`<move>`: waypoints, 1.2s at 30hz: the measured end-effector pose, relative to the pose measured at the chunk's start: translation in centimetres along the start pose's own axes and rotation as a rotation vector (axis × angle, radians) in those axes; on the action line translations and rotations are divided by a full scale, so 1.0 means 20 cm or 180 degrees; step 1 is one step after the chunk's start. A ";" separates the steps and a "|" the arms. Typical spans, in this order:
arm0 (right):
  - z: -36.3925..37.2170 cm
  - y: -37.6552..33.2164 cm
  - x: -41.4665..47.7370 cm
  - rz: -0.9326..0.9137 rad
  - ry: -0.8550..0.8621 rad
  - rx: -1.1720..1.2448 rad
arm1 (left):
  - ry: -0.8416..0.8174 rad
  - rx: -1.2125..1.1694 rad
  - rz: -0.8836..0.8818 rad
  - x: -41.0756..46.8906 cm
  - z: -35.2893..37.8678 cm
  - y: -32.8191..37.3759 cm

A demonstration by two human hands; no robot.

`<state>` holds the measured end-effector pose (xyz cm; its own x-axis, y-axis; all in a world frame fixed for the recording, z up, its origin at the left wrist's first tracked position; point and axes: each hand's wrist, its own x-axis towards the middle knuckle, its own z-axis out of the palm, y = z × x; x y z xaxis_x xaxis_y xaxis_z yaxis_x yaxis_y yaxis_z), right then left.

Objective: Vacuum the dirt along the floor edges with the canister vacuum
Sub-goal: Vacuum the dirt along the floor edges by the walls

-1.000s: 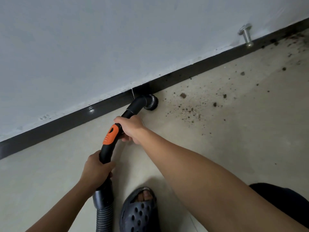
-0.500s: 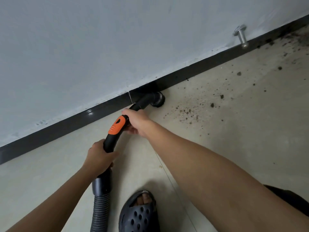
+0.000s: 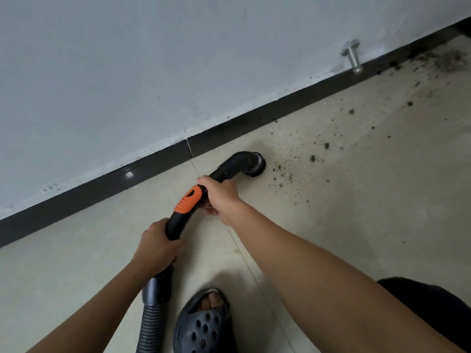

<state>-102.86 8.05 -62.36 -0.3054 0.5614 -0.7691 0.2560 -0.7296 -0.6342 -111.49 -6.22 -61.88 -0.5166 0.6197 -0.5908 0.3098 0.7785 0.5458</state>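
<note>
- The vacuum wand (image 3: pixel 188 212), black with an orange grip section, lies slanted across the tiled floor (image 3: pixel 76 263), its long axis running from the person's near side up toward the skirting board (image 3: pixel 102 184), which serves here as the landmark.
- The round brush nozzle (image 3: pixel 251 163) at the wand's elbowed far end sits on the floor near the skirting board but clear of it; whether the bristles press the tile I cannot tell.
- The right hand (image 3: pixel 220 197) is wrapped closed around the wand just behind the elbow, at the end of the orange section nearer the skirting board, so it is the hand closer to the nozzle.
- The left hand (image 3: pixel 158 247) is closed in a full fist around the lower black part of the wand, farther from the skirting board, just above where the ribbed hose (image 3: pixel 150 319) joins.
- The dirt (image 3: pixel 288 171) lies to the right of the nozzle: a dense scatter of crumbs just beside the bristles, then sparser specks following the skirting board to a thick dark patch past the metal door stop (image 3: pixel 353 57).
- As I judge it, the next move runs along the skirting board to the right, roughly square to the wand's axis, with the right hand steering and the left feeding hose.
- A dark perforated clog (image 3: pixel 204 324) stands well back from the skirting board, beside the hose.
</note>
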 end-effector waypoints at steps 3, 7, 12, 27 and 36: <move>0.10 -0.01 0.01 0.0019 -0.0200 -0.0181 | 0.0094 0.0063 -0.0138 0.00 -0.07 -0.04; 0.00 -0.07 0.04 0.0071 -0.0171 -0.0087 | 0.0141 0.0203 0.0036 0.04 -0.03 0.06; -0.25 -0.11 0.05 0.0097 0.0300 0.0435 | -0.0142 0.0356 0.0417 0.11 0.09 0.25; -0.20 0.16 -0.16 0.0220 0.0419 0.0979 | -0.0413 0.0687 0.0500 -0.02 0.04 0.10; -0.32 0.16 -0.24 0.0246 0.0545 0.1350 | -0.0525 0.0933 0.0732 -0.01 0.10 0.18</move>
<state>-94.77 5.51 -61.10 -0.1350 0.5294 -0.8376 -0.1367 -0.8472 -0.5134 -108.66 -3.33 -61.03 -0.2797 0.7701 -0.5734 0.6291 0.5981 0.4964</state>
